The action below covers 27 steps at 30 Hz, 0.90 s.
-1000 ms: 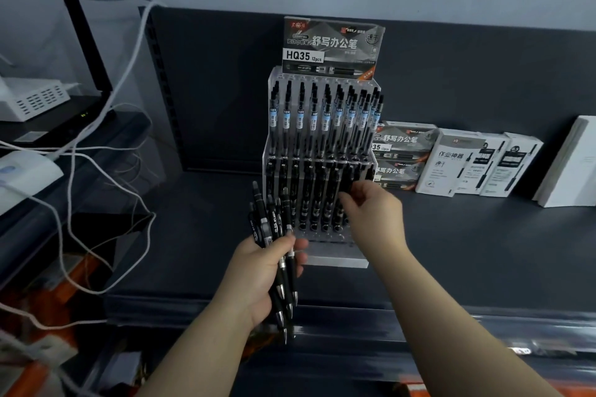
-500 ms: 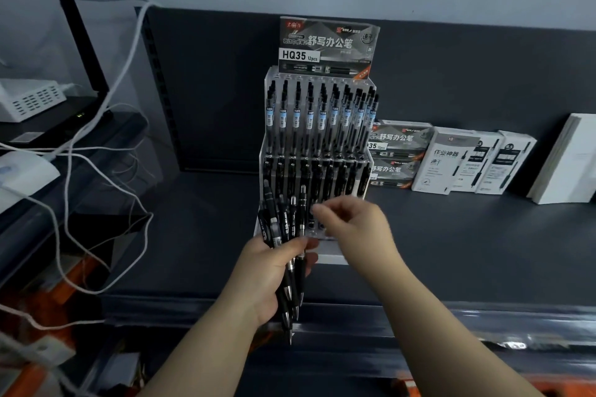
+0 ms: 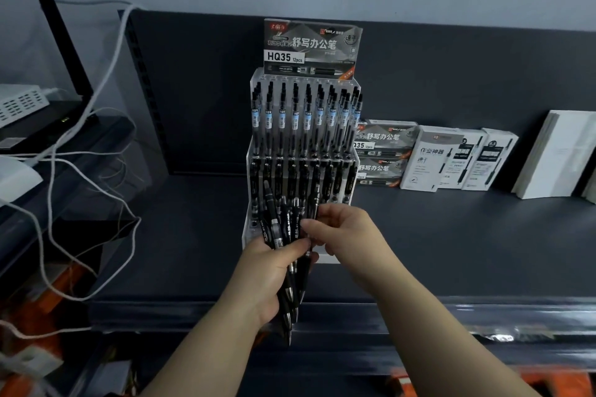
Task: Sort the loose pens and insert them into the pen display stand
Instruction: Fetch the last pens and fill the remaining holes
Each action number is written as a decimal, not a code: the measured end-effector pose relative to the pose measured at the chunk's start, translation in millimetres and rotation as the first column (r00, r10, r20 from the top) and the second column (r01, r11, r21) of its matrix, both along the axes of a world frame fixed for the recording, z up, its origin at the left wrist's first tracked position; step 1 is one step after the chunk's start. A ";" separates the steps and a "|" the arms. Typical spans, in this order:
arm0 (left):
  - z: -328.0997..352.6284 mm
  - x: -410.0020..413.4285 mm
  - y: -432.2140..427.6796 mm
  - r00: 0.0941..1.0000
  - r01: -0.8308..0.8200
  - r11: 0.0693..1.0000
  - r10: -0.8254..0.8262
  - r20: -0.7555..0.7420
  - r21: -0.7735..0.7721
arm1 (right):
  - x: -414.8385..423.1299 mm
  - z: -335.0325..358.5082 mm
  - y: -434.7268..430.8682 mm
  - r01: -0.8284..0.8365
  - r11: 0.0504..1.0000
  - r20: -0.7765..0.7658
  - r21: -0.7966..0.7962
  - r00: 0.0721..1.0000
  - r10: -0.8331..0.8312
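The loose pens [image 3: 285, 226] are sitting bunched in the left hand [image 3: 258, 280], which is gripping them tips-down just in front of the pen display stand [image 3: 303, 145]. The right hand [image 3: 345, 229] is pinching one pen [image 3: 314, 200] on the bundle's right side. The stand is sitting mid-shelf, its tiers carrying rows of upright pens. The dark shelf [image 3: 467, 251] is lying bare toward its front edge on both sides. Pen boxes [image 3: 429, 158] are lining the back panel to the right, and white cables [image 3: 51, 177] are trailing beyond the left end.
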<state>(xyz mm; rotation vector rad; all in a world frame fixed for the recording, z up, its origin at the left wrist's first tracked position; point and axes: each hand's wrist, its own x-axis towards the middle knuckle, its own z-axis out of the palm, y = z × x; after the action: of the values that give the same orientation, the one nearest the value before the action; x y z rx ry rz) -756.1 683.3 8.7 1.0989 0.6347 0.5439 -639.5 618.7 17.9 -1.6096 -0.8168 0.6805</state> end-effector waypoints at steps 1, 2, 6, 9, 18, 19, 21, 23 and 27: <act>0.1 1.5 -0.3 1.000 -0.002 1.000 0.002 0.000 0.005 | 0.5 0.5 0.8 0.042 0.999 0.006 0.003 0.999 -0.042; 0.3 2.9 -0.2 1.000 -0.010 1.000 0.010 -0.002 0.006 | 2.3 1.0 1.4 0.074 0.997 0.013 0.007 0.997 -0.074; -1.4 4.9 5.9 0.996 -0.087 0.995 0.087 -0.004 -0.045 | 19.4 12.2 -1.7 0.206 0.976 0.064 0.078 0.975 -0.211; -4.0 5.5 12.4 0.992 -0.127 0.989 0.126 -0.011 -0.075 | 39.8 20.7 -3.0 0.316 0.930 0.125 0.189 0.931 -0.342; -2.9 10.7 19.0 0.990 -0.144 0.987 0.144 -0.005 -0.071 | 51.6 11.7 11.2 0.322 0.944 0.491 0.069 0.813 -0.313; -3.1 11.5 19.3 0.989 -0.150 0.986 0.150 -0.004 -0.072 | 51.2 7.8 12.3 0.319 0.948 0.542 0.018 0.793 -0.278; -3.7 12.6 20.3 0.987 -0.160 0.984 0.161 0.000 -0.077 | 49.2 1.4 13.3 0.324 0.944 0.602 -0.060 0.766 -0.225; -4.1 13.5 21.0 0.986 -0.167 0.982 0.167 -0.001 -0.084 | 46.2 -3.6 13.2 0.334 0.939 0.621 -0.084 0.754 -0.213; -4.5 15.0 20.4 0.985 -0.173 0.981 0.174 0.005 -0.090 | 45.0 -8.1 13.5 0.357 0.929 0.670 -0.099 0.714 -0.203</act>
<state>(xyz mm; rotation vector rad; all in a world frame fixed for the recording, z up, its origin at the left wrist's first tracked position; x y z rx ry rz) -741.1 703.7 4.2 0.9606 0.7415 0.6660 -594.4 632.2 9.8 -2.1719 -0.9754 -0.0485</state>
